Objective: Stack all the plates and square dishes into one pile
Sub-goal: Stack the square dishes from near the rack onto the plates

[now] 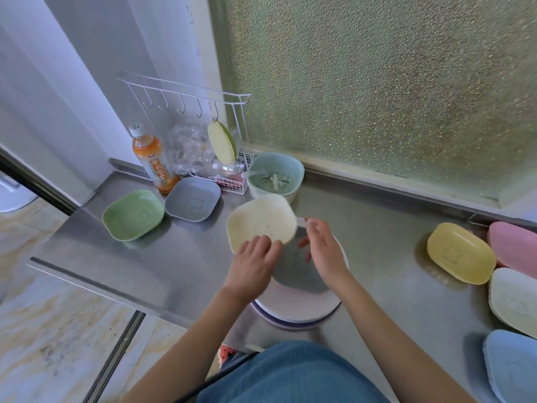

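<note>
My left hand (255, 257) pinches the near rim of a cream square dish (261, 223), fingers closed on its edge, and I hold it tilted with its hollow side facing up toward the camera, raised above the far edge of the pile. My right hand (322, 251) hovers just beside that dish with fingers spread and holding nothing. Below both hands sits the pile of round plates (296, 306) near the front edge of the steel counter (174, 257); I see a white rim over a purplish one, but I cannot count the plates in it. To the left, a green square dish (133, 214) and a grey square dish (192, 198) lie flat, touching side by side, hollows up. At the right, four more dishes lie in a cluster: a yellow dish (460, 253), a pink dish (514, 247), a white dish (514, 302) and a blue dish (511, 367), the yellow one's long side running from near-right to far-left. That makes seven square dishes in all. Behind stand a tea bottle (149, 158), a wire rack (197, 132) and a teal strainer bowl (274, 177).
</note>
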`<state>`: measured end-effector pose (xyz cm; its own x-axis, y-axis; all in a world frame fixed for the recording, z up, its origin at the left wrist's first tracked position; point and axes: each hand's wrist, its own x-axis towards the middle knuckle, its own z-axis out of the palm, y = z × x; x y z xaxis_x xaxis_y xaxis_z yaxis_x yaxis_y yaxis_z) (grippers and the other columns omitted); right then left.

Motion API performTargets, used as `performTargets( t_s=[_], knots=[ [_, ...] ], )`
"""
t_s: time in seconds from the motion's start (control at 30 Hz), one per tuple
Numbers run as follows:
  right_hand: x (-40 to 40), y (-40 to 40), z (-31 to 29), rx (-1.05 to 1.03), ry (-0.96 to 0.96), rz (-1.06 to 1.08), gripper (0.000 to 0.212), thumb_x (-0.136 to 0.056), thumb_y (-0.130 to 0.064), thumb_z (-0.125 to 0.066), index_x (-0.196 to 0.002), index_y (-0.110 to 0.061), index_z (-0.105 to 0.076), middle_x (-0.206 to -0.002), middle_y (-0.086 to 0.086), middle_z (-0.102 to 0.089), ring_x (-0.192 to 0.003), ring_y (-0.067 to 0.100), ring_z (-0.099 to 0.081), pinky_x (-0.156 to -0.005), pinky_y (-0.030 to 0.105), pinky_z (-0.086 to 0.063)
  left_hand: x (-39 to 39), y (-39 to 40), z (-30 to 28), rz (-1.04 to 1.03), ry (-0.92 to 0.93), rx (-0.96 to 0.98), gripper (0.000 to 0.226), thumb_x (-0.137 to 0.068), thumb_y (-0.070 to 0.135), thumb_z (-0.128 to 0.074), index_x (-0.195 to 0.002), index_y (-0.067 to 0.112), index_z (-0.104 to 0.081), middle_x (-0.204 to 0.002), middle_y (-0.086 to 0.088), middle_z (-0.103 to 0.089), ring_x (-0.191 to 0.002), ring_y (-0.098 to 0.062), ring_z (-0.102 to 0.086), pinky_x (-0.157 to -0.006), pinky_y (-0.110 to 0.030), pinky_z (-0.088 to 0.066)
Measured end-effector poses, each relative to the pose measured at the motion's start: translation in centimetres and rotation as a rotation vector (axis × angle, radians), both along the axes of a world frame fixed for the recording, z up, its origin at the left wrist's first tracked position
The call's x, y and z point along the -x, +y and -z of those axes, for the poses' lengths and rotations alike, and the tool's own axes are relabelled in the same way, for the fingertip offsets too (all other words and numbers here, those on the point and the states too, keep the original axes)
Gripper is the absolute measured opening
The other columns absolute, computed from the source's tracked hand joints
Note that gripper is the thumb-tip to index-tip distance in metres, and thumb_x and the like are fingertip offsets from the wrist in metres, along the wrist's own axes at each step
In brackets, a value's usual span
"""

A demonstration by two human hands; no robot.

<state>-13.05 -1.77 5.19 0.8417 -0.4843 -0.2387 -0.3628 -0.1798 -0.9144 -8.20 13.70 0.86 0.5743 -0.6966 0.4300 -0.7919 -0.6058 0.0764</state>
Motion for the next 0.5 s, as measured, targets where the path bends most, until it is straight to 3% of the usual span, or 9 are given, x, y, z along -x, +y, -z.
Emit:
performTargets(
  t_s=[0.1, 0.17, 0.23, 0.33, 0.43, 0.5],
  knots=[
    [-0.1, -1.1, 0.8, 0.225, 0.109, -0.032, 0.014, -0.093, -0.033, -0.045, -0.100, -0.023, -0.052, -0.083, -0.001, -0.062, -0.077, 0.020, -0.060, -0.069, 0.033, -0.046, 1.1, -0.9, 0.5, 0.153, -0.011, -0.063, 0.027, -0.077, 0.016, -0.041, -0.103, 0.018, -0.048, -0.083, -0.002, -0.060, -0.070, -0.021, -0.056, -0.062, -0.028, -0.052],
    [0.4, -1.5, 1.4, 0.306, 0.134, -0.030, 0.008, -0.091, -0.021, -0.043, -0.096, -0.022, -0.049, -0.083, 0.000, -0.059, -0.077, 0.023, -0.056, -0.066, 0.032, -0.041, 1.4, -1.1, 0.5, 0.179, -0.014, -0.076, 0.024, -0.080, 0.019, -0.040, -0.104, 0.021, -0.048, -0.085, 0.000, -0.060, -0.075, -0.018, -0.052, -0.066, -0.029, -0.052],
    [1.2, -1.5, 1.7, 0.289, 0.134, 0.029, 0.016, -0.092, -0.014, -0.041, -0.104, -0.016, -0.051, -0.092, 0.006, -0.060, -0.082, 0.025, -0.055, -0.068, 0.030, -0.039, 1.4, -1.1, 0.1, 0.149, 0.017, -0.014, 0.022, -0.084, 0.030, -0.044, -0.104, 0.023, -0.048, -0.088, 0.000, -0.061, -0.083, -0.017, -0.046, -0.074, -0.032, -0.047],
    [2.9, -1.6, 1.6, 0.255, 0.104, 0.122, 0.033, -0.092, -0.007, -0.040, -0.124, -0.011, -0.048, -0.102, 0.009, -0.063, -0.082, 0.023, -0.055, -0.070, 0.030, -0.041, 1.0, -1.2, -1.0, 0.032, 0.205, 0.094, 0.044, -0.085, 0.046, -0.042, -0.121, 0.021, -0.046, -0.110, -0.007, -0.061, -0.104, -0.022, -0.046, -0.092, -0.033, -0.034],
    [4.9, -1.6, 2.0, 0.309, 0.098, 0.114, 0.046, -0.094, -0.006, -0.039, -0.139, -0.016, -0.037, -0.112, 0.005, -0.059, -0.090, 0.022, -0.056, -0.079, 0.031, -0.045, 0.5, -1.8, -1.4, -0.121, 0.511, 0.121, 0.070, -0.086, 0.051, -0.033, -0.146, 0.017, -0.022, -0.147, -0.009, -0.037, -0.135, -0.028, -0.029, -0.113, -0.039, -0.023],
    [5.7, -1.3, 2.4, 0.340, 0.145, 0.122, 0.052, -0.094, -0.008, -0.038, -0.144, -0.019, -0.028, -0.115, 0.009, -0.060, -0.095, 0.028, -0.058, -0.083, 0.036, -0.048, 0.5, -2.3, -1.2, -0.145, 0.670, 0.077, 0.075, -0.087, 0.045, -0.032, -0.150, 0.013, -0.006, -0.154, -0.007, -0.027, -0.142, -0.024, -0.019, -0.117, -0.035, -0.014]
  ],
)
